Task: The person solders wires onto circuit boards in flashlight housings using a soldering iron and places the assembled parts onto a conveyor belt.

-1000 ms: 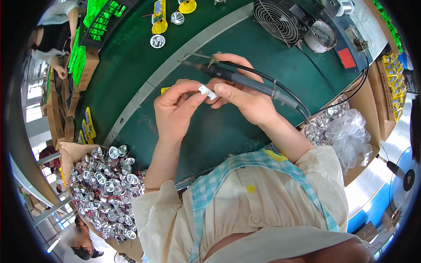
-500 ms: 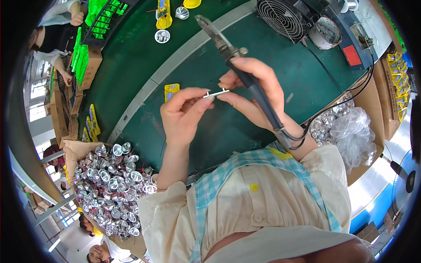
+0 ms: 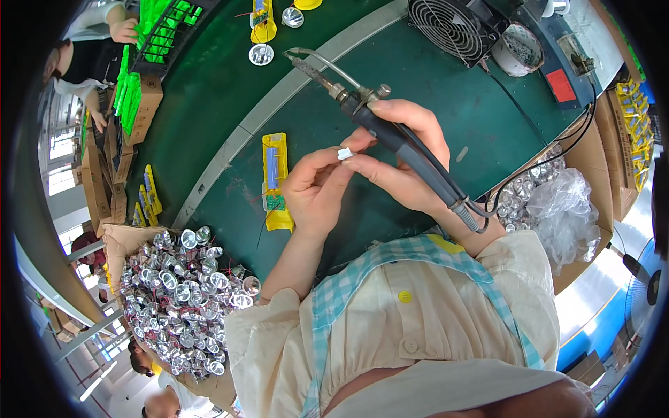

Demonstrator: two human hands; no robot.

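Note:
My left hand (image 3: 313, 198) and my right hand (image 3: 411, 182) meet over the green bench. Between their thumbs and fingertips is a small white piece (image 3: 344, 154), mostly covered by the fingers. A soldering iron (image 3: 424, 167) also rests in my right hand, its dark handle across the palm. The iron's metal tip, with a thin tube alongside, points up and left, away from the white piece. Just left of my left hand lies a yellow casing (image 3: 280, 221) with a blue cylindrical cell, a small green circuit board and a thin dark wire.
An open carton (image 3: 120, 240) of shiny reflectors stands at left. A black fan (image 3: 449, 26), a pot (image 3: 517, 50) and a soldering station (image 3: 557, 66) sit at back right. The iron's cable (image 3: 540, 166) runs past another carton (image 3: 598, 202). Beyond the metal rail lies a loose reflector (image 3: 261, 54).
My left hand has moved right, uncovering the yellow casing. The white piece has turned and now looks shorter. The iron's tip has swung left and lower.

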